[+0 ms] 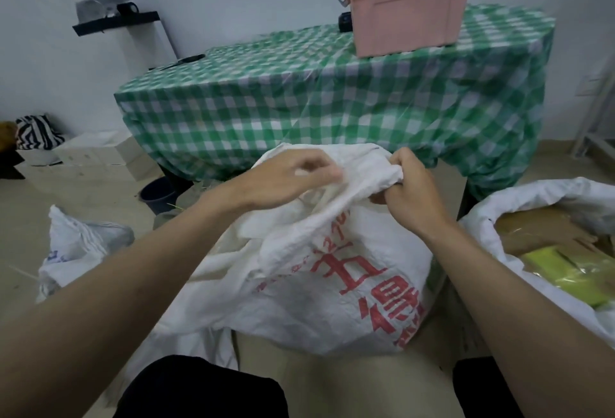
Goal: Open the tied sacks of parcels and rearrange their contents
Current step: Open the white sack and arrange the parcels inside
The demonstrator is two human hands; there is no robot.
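1. Sack, white woven plastic (332, 284): crinkled and slack, printed with large red characters down its front; it sits on the floor directly in front of me, between my knees and the table, its neck bunched up at the top
2. My left hand (293, 178): fingers curled at the gathered neck of the sack, pinching the crumpled material; the fingertips are blurred, so I cannot tell just what they hold within the folds
3. My right hand (411, 188): clenched round a thick wad of the sack's neck, thumb side toward the left hand, the two hands close together on the same bunch
4. Second sack, white (532, 204): to my right, mouth rolled wide open, showing flat brown cardboard parcels (539, 231) and a yellow-green packet (565, 271) in glossy film
5. Third sack, white with blue print (76, 241): slumped and wrinkled on the floor to my left, well apart from the first
6. Table (332, 91): draped in a shiny green-and-white checked plastic cloth hanging nearly to the floor
7. Pink plastic crate (406, 15): rectangular, rigid, standing on the tabletop toward the right
8. Dark round bucket (158, 193): on the floor beside the table's left corner
9. Floor (83, 191): smooth, pale beige
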